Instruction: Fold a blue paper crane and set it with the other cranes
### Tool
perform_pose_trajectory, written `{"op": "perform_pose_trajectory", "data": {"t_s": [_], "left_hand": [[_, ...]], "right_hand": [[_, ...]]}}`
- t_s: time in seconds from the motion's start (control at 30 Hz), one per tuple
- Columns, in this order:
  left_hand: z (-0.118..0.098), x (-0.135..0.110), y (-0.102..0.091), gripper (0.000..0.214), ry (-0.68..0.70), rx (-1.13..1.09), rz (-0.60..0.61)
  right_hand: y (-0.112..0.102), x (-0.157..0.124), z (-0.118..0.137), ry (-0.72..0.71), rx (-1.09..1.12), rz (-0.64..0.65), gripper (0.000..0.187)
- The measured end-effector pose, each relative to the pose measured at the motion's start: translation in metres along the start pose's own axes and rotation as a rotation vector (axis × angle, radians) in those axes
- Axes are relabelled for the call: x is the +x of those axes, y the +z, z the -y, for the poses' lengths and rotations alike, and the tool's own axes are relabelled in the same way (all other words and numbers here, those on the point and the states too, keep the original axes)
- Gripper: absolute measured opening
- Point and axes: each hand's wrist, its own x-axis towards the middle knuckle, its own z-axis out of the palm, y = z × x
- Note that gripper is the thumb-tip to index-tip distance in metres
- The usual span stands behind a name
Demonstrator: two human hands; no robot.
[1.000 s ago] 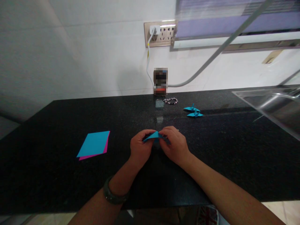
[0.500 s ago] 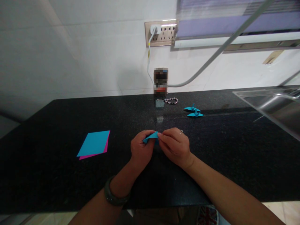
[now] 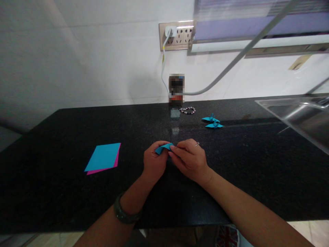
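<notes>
Here, a small folded piece of bright blue paper is held between two bare hands over the middle of the glossy black stone table. The left hand has its grip clamped on the left part; the right hand has its grip pinched on the right end. Well to the left, a flat blue square paper sheet partly covers a magenta paper sheet. Beyond the right hand, two small blue folded-paper cranes lie close together, near a loop of round dark and pale beads.
</notes>
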Motion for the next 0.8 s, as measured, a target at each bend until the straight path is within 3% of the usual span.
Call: {"op": "perform_pose_trajectory", "data": {"t_s": [0.1, 0.3, 0.5, 0.6, 0.8], "left_hand": [[0.002, 0.001, 0.000, 0.013, -0.014, -0.061, 0.066], [0.004, 0.004, -0.001, 0.018, -0.042, -0.143, 0.216], [0.005, 0.006, -0.001, 0.023, -0.151, -0.197, 0.145], [0.006, 0.007, -0.001, 0.018, -0.176, -0.237, 0.166], [0.005, 0.008, -0.002, 0.022, -0.239, -0.343, 0.183]], "right_hand": [[0.003, 0.000, -0.001, 0.125, 0.148, -0.036, 0.014], [0.012, 0.001, -0.011, 0.632, 0.604, 0.011, 0.018], [0.011, 0.005, -0.012, 0.789, 0.780, 0.125, 0.016], [0.010, 0.006, -0.011, 0.838, 0.866, 0.172, 0.016], [0.014, 0.004, -0.015, 0.954, 0.970, 0.132, 0.021]]}}
